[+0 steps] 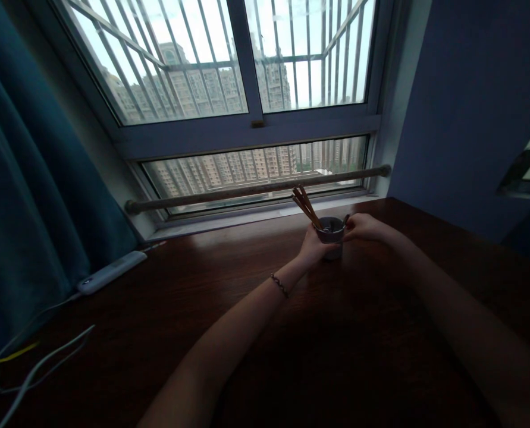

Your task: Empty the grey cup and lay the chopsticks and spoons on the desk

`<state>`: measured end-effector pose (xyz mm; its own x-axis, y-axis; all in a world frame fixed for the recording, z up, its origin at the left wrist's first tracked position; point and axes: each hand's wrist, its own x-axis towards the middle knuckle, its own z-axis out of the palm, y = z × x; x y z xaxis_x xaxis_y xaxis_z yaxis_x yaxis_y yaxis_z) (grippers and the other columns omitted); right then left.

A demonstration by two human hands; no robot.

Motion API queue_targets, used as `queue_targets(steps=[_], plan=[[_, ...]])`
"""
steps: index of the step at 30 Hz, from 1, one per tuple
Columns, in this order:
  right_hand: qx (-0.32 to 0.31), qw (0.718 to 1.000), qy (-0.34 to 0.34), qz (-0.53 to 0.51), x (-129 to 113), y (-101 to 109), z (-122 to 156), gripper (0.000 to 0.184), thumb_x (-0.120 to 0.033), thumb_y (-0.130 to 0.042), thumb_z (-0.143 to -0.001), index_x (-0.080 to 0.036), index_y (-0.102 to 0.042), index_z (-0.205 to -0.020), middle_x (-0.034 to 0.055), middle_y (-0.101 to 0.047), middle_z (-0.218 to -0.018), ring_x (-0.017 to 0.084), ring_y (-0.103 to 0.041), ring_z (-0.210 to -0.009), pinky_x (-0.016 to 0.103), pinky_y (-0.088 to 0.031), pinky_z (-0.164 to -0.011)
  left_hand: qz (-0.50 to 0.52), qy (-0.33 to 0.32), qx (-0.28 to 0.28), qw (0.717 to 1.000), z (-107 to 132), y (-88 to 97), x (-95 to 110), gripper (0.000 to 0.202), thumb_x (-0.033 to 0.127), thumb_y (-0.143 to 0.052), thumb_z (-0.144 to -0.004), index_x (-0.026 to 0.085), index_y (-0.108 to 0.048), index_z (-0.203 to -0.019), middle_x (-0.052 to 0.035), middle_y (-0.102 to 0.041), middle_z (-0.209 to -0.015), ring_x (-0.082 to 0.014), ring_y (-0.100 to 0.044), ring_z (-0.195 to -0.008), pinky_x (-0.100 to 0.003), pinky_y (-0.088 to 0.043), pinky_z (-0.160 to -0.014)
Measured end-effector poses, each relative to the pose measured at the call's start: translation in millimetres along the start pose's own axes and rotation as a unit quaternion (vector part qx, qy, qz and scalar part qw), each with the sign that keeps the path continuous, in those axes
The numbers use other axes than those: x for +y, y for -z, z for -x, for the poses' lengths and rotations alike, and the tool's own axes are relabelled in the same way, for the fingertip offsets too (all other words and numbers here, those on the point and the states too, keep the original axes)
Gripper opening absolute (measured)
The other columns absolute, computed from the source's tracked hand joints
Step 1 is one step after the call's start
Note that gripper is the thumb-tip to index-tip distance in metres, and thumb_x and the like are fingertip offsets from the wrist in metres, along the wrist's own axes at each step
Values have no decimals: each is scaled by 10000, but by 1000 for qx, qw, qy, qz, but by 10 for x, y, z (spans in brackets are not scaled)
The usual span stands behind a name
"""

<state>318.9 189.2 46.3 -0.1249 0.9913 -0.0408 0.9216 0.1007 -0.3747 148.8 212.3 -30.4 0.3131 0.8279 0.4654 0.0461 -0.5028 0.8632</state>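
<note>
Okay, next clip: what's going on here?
A person has a gray cup in their left hand, over a dark wooden table near the window. Wooden sticks lean out over the cup's left side. The right hand is at the rim's right side, by a small dark piece; whether it grips that is too small to tell. A white power strip lies off to the left.

White power strip [112, 273] beside blue curtain [33, 178]; barred window [242, 128] beyond.
</note>
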Motion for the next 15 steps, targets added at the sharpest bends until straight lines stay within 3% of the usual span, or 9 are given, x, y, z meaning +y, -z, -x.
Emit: queue_targets(steps=[9,15], plan=[[18,998,-15,63,-121,13,101,244,-327,-648,-679,-94,-622,-745,50,-578,-721,164,-543,-719,257,-332,-582,-27,42,69,996,18,-51,-28,384,283,-620,-794,118,-506,-1122,-78,-565,-1023,-187,-557,-935,-426,-473,-855],[44,997,32,49,-304,2,201,198,-150,-533,-723,-80,-628,-881,94,-626,-900,191,-574,-854,268,-404,-710,13,34,73,997,174,164,118,398,263,-628,-786,119,-500,-1134,-91,-559,-1090,-204,-548,-1003,-445,-456,-898]])
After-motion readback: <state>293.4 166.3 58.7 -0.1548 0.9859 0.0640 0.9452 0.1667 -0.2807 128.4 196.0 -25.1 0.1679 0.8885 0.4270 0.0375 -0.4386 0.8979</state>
